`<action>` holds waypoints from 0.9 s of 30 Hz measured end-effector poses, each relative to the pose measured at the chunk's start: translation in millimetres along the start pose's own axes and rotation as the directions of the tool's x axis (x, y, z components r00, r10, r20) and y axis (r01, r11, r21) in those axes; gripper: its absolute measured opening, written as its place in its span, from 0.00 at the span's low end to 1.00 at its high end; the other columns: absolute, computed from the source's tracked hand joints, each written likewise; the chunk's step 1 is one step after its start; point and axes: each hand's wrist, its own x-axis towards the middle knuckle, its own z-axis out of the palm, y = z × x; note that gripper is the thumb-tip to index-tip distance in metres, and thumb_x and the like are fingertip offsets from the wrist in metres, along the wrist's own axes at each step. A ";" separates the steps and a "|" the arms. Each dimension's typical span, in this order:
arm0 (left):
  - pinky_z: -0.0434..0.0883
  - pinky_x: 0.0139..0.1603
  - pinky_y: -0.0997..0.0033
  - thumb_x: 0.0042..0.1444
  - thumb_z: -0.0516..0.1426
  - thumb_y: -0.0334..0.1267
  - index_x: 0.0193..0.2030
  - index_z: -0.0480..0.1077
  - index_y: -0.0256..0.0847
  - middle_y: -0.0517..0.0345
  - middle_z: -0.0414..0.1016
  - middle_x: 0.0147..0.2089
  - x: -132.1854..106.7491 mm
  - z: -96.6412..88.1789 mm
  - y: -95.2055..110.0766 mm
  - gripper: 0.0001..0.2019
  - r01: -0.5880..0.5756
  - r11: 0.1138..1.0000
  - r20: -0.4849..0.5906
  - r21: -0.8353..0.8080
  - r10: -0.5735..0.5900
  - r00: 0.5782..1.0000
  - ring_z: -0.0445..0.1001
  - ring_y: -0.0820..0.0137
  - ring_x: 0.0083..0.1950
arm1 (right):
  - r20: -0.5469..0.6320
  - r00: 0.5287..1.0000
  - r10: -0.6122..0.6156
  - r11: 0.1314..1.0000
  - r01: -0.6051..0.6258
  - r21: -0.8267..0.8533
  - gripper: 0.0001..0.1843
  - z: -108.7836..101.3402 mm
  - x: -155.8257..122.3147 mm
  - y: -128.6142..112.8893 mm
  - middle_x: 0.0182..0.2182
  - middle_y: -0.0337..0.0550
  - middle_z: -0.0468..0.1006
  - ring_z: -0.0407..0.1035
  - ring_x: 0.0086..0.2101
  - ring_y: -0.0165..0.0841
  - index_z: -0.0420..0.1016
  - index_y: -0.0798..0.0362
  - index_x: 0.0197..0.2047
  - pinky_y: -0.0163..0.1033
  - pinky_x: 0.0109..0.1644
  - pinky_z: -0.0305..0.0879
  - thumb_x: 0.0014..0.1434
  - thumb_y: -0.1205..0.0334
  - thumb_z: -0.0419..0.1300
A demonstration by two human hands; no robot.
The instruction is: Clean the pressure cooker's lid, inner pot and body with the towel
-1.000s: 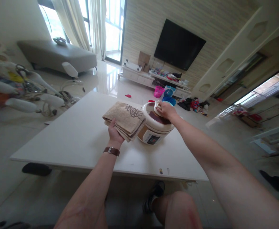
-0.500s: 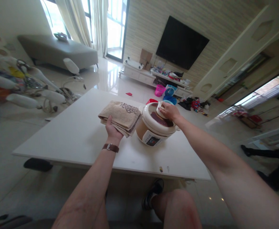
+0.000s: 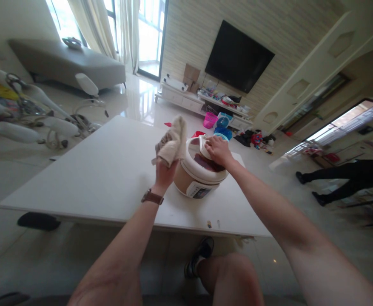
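A beige cloth (image 3: 172, 142) with a dark pattern is bunched in my left hand (image 3: 166, 172), raised at the left side of the cooker. The electric pressure cooker (image 3: 189, 180) has a cream rim, a tan body and a control panel (image 3: 200, 190) on its front. It stands on the white table (image 3: 93, 170). My right hand (image 3: 218, 148) is closed over the handle (image 3: 204, 146) on top of its lid. The fingers of my left hand are partly hidden by the cloth.
Two small items, one a yellowish piece (image 3: 209, 224), lie near the table's front edge. Beyond the table are a pink basket (image 3: 209, 120) and a blue basin (image 3: 222, 132) on the floor. A person in dark trousers (image 3: 348, 176) stands at the right.
The cloth lay flat and folded in my left hand; now it is bunched and upright, with the hand moved right, closer to the cooker. My right hand stays on the lid handle.
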 end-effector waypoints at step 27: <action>0.36 0.83 0.39 0.68 0.53 0.51 0.63 0.78 0.46 0.48 0.78 0.68 -37.1 49.9 -44.6 0.24 -0.654 0.168 0.575 0.738 0.349 0.740 0.61 0.49 0.80 | 0.274 0.306 0.912 -0.209 -0.229 0.951 0.30 116.0 -159.8 -34.2 0.59 0.45 0.76 0.69 0.59 0.39 0.72 0.45 0.57 0.46 0.58 0.68 0.56 0.39 0.57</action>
